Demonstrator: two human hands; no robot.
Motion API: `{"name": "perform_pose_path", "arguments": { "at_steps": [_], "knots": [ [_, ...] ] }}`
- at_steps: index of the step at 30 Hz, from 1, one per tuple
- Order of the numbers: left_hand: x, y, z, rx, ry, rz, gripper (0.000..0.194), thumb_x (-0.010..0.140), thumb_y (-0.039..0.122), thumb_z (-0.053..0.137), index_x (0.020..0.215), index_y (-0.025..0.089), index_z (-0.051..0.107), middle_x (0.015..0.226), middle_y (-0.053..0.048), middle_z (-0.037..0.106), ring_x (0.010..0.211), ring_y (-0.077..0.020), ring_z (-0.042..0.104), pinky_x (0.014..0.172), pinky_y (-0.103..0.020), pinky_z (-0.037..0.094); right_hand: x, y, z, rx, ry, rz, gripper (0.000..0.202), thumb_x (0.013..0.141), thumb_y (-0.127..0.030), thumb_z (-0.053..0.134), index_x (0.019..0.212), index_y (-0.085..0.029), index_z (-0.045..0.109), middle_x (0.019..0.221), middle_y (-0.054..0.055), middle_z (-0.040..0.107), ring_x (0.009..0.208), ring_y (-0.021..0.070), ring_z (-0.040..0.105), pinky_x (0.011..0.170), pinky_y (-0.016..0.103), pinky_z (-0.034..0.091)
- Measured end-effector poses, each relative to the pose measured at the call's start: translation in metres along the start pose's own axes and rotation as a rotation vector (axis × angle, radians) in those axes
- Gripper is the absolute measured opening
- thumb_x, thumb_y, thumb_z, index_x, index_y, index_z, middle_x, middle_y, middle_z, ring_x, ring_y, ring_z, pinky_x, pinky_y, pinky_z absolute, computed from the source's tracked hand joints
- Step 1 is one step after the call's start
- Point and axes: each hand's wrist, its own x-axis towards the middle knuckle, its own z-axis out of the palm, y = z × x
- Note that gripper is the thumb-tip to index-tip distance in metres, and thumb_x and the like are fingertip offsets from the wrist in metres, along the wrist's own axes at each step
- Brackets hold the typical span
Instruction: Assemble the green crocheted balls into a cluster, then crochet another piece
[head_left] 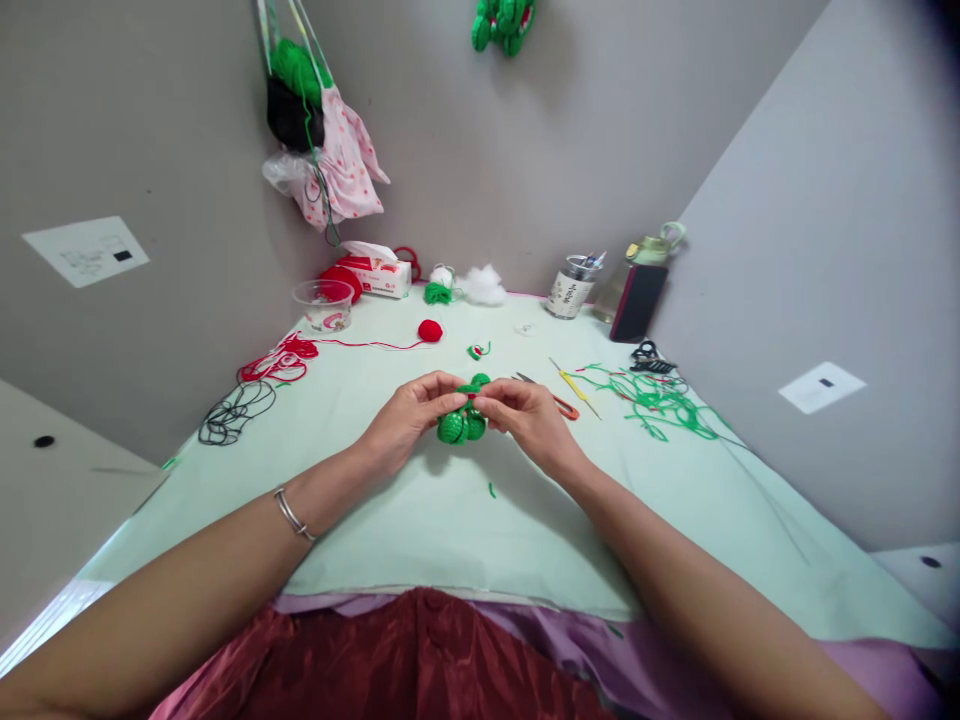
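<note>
A green crocheted toy [453,428] with rounded parts and a bit of red is held up over the table between both hands. My left hand [411,412] pinches its left side with thumb and fingers. From the right, my right hand [531,418] pinches the same toy near the red part. Fingers cover much of its middle. Just beyond the hands lies a small green, red and white crocheted piece [477,352] with a loose yarn end. Orange-handled scissors [566,407] lie partly behind my right hand, beside a yellow crochet hook [574,381].
Green yarn scraps [667,405] spread at the right, near a phone [639,303] leaning on a bottle [654,248]. Red yarn [279,360] and black cord [236,412] lie left. A red yarn ball [430,331], plastic tub [324,306], tissue box [380,276] and pen holder [571,288] stand farther back.
</note>
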Motion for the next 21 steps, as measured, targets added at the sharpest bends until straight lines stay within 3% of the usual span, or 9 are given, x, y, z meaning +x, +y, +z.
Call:
{"name": "perform_pose_path", "arguments": {
  "at_steps": [5,9,14,17,21],
  "knots": [
    [0.0,0.001,0.0,0.027,0.024,-0.01,0.023,0.078,0.033,0.076,0.089,0.016,0.064,0.08,-0.001,0.068,0.07,-0.0123,0.061,0.066,-0.025,0.044,0.001,0.001,-0.003,0.13,-0.074,0.103,0.022,0.074,-0.033,0.076,0.084,-0.016,0.066,0.067,-0.001,0.064,0.061,0.011,0.058,0.06,0.025,0.045],
    [0.001,-0.002,-0.001,0.063,-0.084,-0.064,0.025,0.076,0.033,0.078,0.088,0.015,0.065,0.083,-0.003,0.07,0.074,-0.0136,0.062,0.069,-0.025,0.044,0.001,0.0,-0.007,0.233,-0.083,0.172,0.027,0.073,-0.034,0.078,0.088,-0.016,0.064,0.069,0.0,0.066,0.063,0.0118,0.061,0.064,0.026,0.047],
    [0.002,-0.008,-0.002,0.121,-0.095,-0.101,0.025,0.074,0.035,0.078,0.087,0.016,0.067,0.077,0.0,0.064,0.066,-0.0102,0.055,0.063,-0.023,0.039,-0.001,-0.006,-0.009,-0.051,-0.018,0.013,0.025,0.085,-0.04,0.066,0.09,-0.016,0.07,0.071,0.001,0.064,0.059,0.0113,0.056,0.058,0.026,0.044],
    [0.002,-0.009,-0.003,0.177,-0.156,-0.126,0.025,0.073,0.035,0.078,0.088,0.017,0.07,0.077,0.0,0.064,0.066,-0.0103,0.054,0.063,-0.024,0.038,-0.003,-0.01,-0.01,-0.145,-0.079,-0.018,0.022,0.082,-0.037,0.069,0.085,-0.016,0.072,0.08,0.002,0.064,0.059,0.0095,0.052,0.057,0.025,0.041],
    [0.001,-0.007,-0.002,0.196,-0.183,-0.148,0.026,0.074,0.039,0.077,0.086,0.017,0.069,0.078,-0.001,0.065,0.066,-0.0107,0.054,0.062,-0.024,0.038,-0.003,-0.014,-0.015,-0.124,-0.188,0.049,0.02,0.081,-0.035,0.069,0.081,-0.015,0.07,0.068,-0.001,0.059,0.06,0.0105,0.05,0.058,0.025,0.04]
  ]
}}
